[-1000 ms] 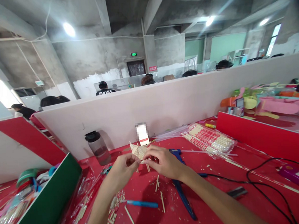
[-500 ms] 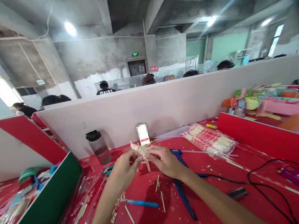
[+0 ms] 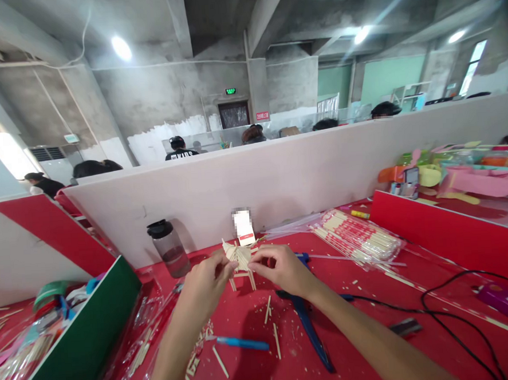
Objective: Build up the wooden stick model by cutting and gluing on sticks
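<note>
A small model built of pale wooden sticks [image 3: 242, 260] stands on its stick legs on the red tabletop, between my two hands. My left hand [image 3: 210, 278] reaches in from the left, thumb and fingers pinched at the model's near left side. From the right, my right hand [image 3: 285, 271] pinches at its right edge, thumb and forefinger forming a loop. The fingertips cover part of the model's sides. Whatever small piece they may grip cannot be made out. A lit phone [image 3: 244, 228] leans on the partition just behind the model.
A blue glue gun [image 3: 308, 330] lies by my right forearm, its black cord running right. Nearby are a blue pen [image 3: 243, 344], loose sticks [image 3: 276, 341] and scraps. A water bottle [image 3: 169, 249] stands back left; bagged sticks [image 3: 360, 235] lie back right. Low dividers [image 3: 82, 344] flank the table.
My hands have drawn slightly apart, uncovering more of the model's front. The model stays in nearly the same place.
</note>
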The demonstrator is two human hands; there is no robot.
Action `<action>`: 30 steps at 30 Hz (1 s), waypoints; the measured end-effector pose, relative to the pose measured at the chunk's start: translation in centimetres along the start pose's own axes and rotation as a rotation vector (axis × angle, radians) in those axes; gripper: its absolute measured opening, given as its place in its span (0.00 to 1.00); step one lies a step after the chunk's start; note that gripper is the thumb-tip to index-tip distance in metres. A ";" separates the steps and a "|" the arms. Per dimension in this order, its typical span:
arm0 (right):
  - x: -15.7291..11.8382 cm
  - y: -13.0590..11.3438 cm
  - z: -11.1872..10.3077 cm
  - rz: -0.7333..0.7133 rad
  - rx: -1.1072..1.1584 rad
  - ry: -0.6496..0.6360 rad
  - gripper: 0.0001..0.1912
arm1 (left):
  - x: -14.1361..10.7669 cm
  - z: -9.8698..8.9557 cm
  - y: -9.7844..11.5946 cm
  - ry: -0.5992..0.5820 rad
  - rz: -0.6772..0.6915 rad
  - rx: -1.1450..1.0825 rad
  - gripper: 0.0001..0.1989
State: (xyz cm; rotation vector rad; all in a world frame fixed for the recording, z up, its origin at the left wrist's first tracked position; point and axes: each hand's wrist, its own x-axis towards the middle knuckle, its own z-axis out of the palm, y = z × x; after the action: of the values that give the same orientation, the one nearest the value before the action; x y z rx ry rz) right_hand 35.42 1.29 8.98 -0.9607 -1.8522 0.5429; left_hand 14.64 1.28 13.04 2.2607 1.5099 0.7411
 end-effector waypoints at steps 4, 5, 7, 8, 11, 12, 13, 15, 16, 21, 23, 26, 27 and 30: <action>0.0 0.0 -0.3 0.037 0.009 0.028 0.07 | 0.0 -0.8 -0.7 0.039 -0.004 -0.017 0.07; 0.0 -0.1 -0.3 0.036 0.018 0.033 0.07 | -0.1 -1.0 -0.8 0.046 0.010 -0.017 0.06; 0.0 -0.1 -0.3 0.028 0.062 0.035 0.07 | -0.3 -1.3 -0.9 0.049 0.042 -0.014 0.05; 0.0 -0.2 -0.3 0.023 0.091 0.029 0.07 | -0.4 -1.5 -0.8 0.046 0.054 -0.014 0.06; -0.1 -0.4 -0.3 0.001 0.117 0.008 0.07 | -0.5 -1.8 -0.7 0.034 0.068 -0.027 0.13; -0.1 -0.5 -0.4 -0.012 0.099 0.004 0.07 | -0.6 -1.9 -0.7 0.030 0.066 -0.028 0.14; -0.1 -0.5 -0.4 -0.027 0.075 0.001 0.08 | -0.6 -2.0 -0.6 0.028 0.060 -0.025 0.14; 0.0 -0.6 -0.7 -0.048 0.035 -0.001 0.09 | -0.6 -2.1 -0.5 0.024 0.042 0.000 0.14; 0.0 -0.6 -0.8 -0.050 0.024 -0.002 0.10 | -0.7 -2.2 -0.4 0.022 0.035 0.019 0.14; -0.1 -0.6 -1.4 -0.028 -0.006 -0.006 0.12 | -0.9 -2.6 0.3 0.030 0.004 0.053 0.16; -0.2 -0.9 -1.6 -0.036 -0.022 -0.003 0.12 | -1.1 -2.6 0.3 0.036 -0.013 0.028 0.15; -0.4 -1.6 -2.0 -0.064 -0.035 0.000 0.12 | -1.4 -2.5 0.1 0.049 0.008 -0.014 0.16; -0.4 -1.9 -2.1 -0.071 -0.041 -0.006 0.12 | -1.6 -2.5 0.1 0.049 0.027 -0.036 0.17; -0.9 -2.8 -2.4 -0.071 -0.066 -0.042 0.11 | -2.2 -3.0 0.5 0.033 0.070 -0.133 0.17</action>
State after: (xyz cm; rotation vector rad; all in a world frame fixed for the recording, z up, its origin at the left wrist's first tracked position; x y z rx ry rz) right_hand 36.75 -1.16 11.56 -0.9295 -1.9443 0.4640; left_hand 12.58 -1.03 15.17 2.2215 1.3589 0.8761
